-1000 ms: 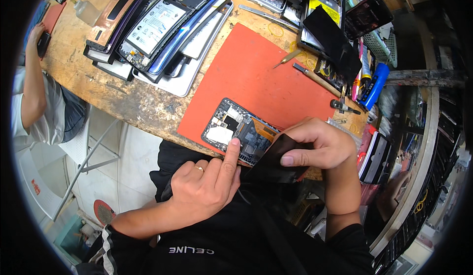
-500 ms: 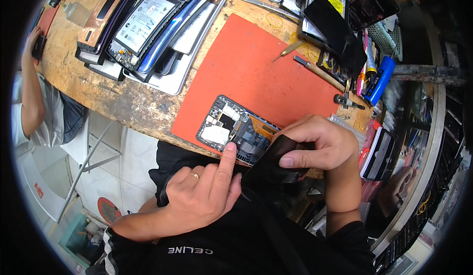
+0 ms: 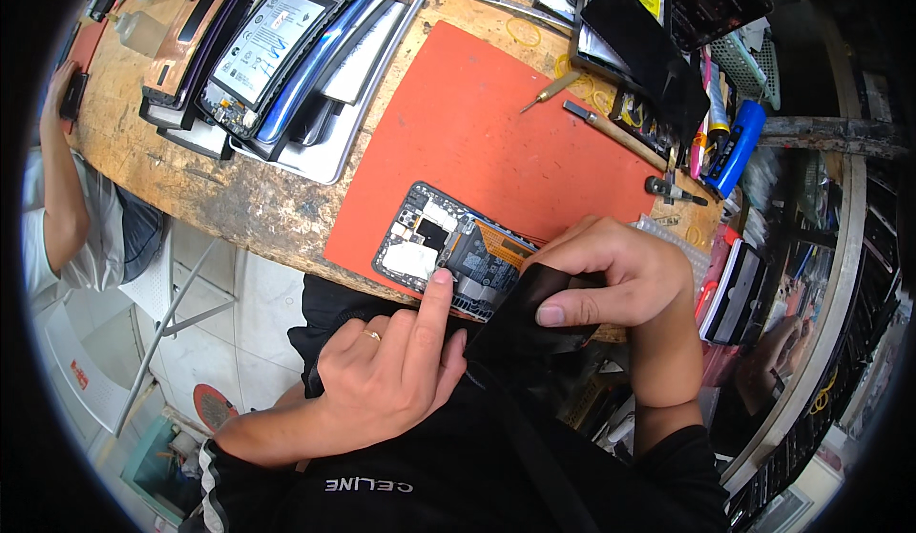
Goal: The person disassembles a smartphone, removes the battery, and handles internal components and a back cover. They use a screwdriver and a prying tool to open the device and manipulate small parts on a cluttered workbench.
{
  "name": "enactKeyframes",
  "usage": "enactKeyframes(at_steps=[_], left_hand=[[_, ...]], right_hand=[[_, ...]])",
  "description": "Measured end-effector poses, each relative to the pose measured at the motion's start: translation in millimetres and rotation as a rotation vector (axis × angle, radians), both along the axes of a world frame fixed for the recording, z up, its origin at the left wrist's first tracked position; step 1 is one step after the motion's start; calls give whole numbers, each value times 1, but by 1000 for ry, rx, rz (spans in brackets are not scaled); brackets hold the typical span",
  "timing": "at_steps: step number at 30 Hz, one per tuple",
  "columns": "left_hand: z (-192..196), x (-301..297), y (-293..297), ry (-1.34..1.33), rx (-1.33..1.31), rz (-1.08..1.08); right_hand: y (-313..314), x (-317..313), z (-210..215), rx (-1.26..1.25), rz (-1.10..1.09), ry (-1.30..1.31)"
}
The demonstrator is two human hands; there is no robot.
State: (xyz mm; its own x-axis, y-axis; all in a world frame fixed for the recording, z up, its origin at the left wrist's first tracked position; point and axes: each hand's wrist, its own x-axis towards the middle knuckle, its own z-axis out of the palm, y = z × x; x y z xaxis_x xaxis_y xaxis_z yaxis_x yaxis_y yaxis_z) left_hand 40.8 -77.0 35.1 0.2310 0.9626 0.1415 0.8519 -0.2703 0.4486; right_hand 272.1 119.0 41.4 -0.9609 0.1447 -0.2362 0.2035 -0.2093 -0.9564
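An opened phone [image 3: 483,273] lies near the front edge of the orange mat [image 3: 439,123], its circuit board, white patches and dark battery area exposed. The outstretched index finger of my left hand [image 3: 386,371] touches it beside the white patch. The other fingers are curled, and nothing shows in that hand. My right hand [image 3: 625,280] pinches a thin glossy black panel [image 3: 515,318], thumb on its face, tilted up along the phone's near right side. Whether the panel is joined to the phone cannot be seen.
A stack of phone parts [image 3: 272,51] stands at the left. Beyond the right hand lie a screwdriver [image 3: 551,92], a wooden-handled blade [image 3: 611,134], tweezers [image 3: 506,3] and a blue tube [image 3: 738,149]. Another person's arm [image 3: 62,170] rests at the far left.
The view has shifted a little, so the bench sits slightly further left. My left fingertip stays on the phone, and my right hand keeps the black panel at nearly the same tilt.
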Motion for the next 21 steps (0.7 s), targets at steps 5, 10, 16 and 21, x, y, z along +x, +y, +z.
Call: enactKeyframes(at_steps=[5, 10, 16, 21], left_hand=[[-2, -1, 2, 47, -15, -12], [-3, 1, 0, 51, -52, -12], [0, 2, 1, 21, -98, 6], [-6, 1, -1, -26, -63, 8]], right_hand=[[-1, -3, 2, -2, -25, 20], [-1, -1, 1, 21, -26, 23], [-2, -1, 0, 47, -45, 51], [0, -1, 4, 79, -12, 21]])
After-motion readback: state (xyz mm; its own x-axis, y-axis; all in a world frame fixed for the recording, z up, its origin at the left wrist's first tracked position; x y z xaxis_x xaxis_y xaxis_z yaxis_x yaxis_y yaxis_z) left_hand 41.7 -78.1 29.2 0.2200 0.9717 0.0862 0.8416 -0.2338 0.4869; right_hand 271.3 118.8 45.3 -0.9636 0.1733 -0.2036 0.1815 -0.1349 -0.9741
